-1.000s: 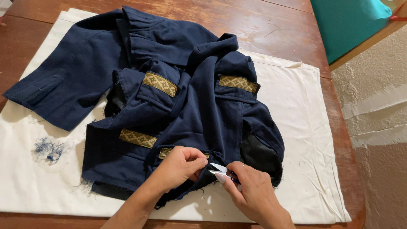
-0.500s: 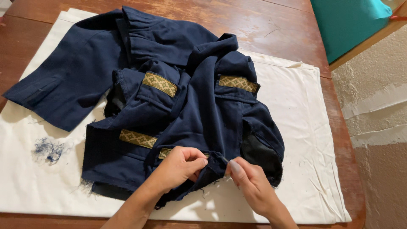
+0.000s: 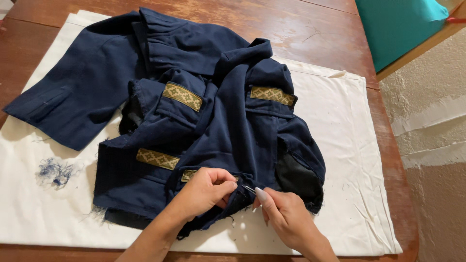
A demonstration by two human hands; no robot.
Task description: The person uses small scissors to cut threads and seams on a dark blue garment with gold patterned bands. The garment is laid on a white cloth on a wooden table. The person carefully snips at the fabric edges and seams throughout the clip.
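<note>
One clump of loose blue threads (image 3: 55,172) lies left on one white cloth (image 3: 369,160) covering the wooden table (image 3: 301,29), where one crumpled navy jacket (image 3: 213,121) bears four woven gold bands (image 3: 182,96), its frayed hem pinched by the closed left hand (image 3: 206,190) while the right hand (image 3: 286,216) pinches a thin metal tool (image 3: 249,189) against it.

A worn reddish-brown wooden table (image 3: 301,29) carries a large off-white rectangular cloth (image 3: 349,145) spread flat over most of its top. At the table's far right corner lies a teal fabric-covered thing (image 3: 398,24), perhaps a cushion, though the frame cuts it off.
</note>
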